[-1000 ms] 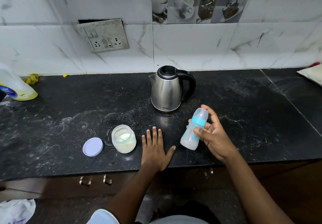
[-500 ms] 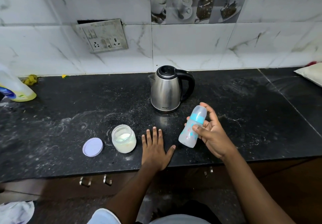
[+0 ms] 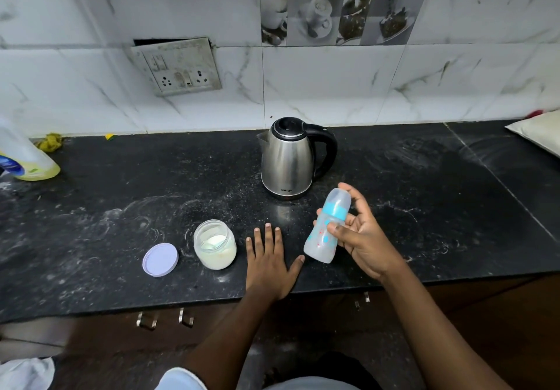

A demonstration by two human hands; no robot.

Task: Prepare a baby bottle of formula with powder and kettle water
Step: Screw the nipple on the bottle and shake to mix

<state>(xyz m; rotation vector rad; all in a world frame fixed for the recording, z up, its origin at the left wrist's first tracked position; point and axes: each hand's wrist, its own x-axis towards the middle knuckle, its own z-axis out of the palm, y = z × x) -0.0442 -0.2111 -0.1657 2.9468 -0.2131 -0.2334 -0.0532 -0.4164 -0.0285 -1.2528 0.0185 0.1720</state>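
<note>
My right hand (image 3: 365,239) grips a capped baby bottle (image 3: 325,230) with a blue collar, tilted with its top leaning away to the right, just above the black counter (image 3: 121,207). Flat on the counter to the left of the bottle lies my left hand (image 3: 268,260), fingers straight and spread. An open glass jar of pale powder (image 3: 215,245) stands left of that hand, its lilac lid (image 3: 160,259) lying beside it. A steel kettle (image 3: 288,159) with a black handle stands behind, lid down.
A yellow liquid bottle (image 3: 25,159) lies at the far left edge, near a yellowish rag (image 3: 50,141). A white bag (image 3: 539,130) sits at the far right. A socket plate (image 3: 178,66) hangs on the tiled wall. Cabinet handles (image 3: 165,318) show under the counter's front edge.
The bottle in my right hand has tilted and shifted slightly, then come back close to where it was. My left hand, the jar, lid and kettle have not moved.
</note>
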